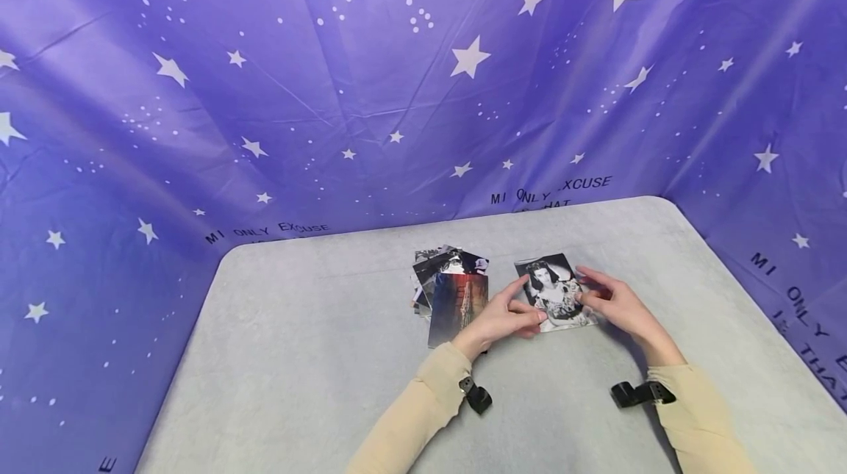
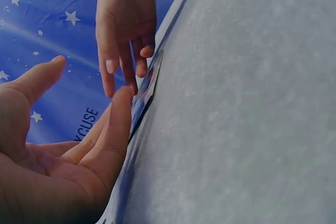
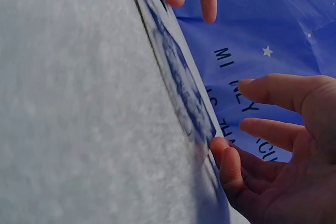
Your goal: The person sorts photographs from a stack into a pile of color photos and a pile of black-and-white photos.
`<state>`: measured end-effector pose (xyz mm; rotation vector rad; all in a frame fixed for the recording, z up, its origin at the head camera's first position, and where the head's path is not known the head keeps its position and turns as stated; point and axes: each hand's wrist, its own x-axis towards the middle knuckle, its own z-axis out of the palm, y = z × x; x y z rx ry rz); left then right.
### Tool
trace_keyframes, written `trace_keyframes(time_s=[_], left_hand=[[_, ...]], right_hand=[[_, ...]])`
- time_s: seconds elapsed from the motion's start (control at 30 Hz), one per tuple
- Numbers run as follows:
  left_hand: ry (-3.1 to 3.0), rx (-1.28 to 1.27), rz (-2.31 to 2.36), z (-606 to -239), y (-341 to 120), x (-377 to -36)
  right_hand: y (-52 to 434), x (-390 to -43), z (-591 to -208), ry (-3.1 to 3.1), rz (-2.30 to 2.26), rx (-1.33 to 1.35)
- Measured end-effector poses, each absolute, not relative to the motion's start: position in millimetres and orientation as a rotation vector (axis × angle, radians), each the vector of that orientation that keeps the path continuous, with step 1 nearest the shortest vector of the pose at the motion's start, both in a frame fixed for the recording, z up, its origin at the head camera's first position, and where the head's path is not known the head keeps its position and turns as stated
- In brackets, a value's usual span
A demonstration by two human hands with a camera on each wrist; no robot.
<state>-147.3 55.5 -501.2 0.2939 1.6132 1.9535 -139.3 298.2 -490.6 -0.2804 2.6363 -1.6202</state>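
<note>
Near the far-middle of the table (image 1: 298,356), a bit right of centre, I've got a b&w portrait photo (image 1: 554,290) lying flat on the grey top. Both hands are on it. Left hand (image 1: 503,320) sits at its left edge w/ fingers straight and spread, thumb up, fingertips (image 2: 123,103) just touching the print; nothing gripped. Right hand (image 1: 612,301) is at the right edge, fingers loosely extended, tips (image 3: 226,156) pressing the photo's edge, also not curled round it afaict. Wrist views show the print flat on the surface w/ the fingers meeting it from both sides. Just left of the photo, close but apart, is a messy stack of other photos (image 1: 450,290), top one reddish. Purple star cloth (image 1: 331,92) hangs behind the far edge and both sides.
</note>
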Motion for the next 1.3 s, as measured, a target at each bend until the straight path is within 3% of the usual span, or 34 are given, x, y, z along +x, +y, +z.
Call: trace_keyframes(time_s=[0.87,1.3], left_hand=[[1.815,0.327,1.972,-501,3,-152],[1.808,0.222,2.111,-498,-37,-154]], right_hand=[[239,-143,-487,2.471,-1.649,-0.508],[205,-140,-491,2.345,-1.677,-0.472]])
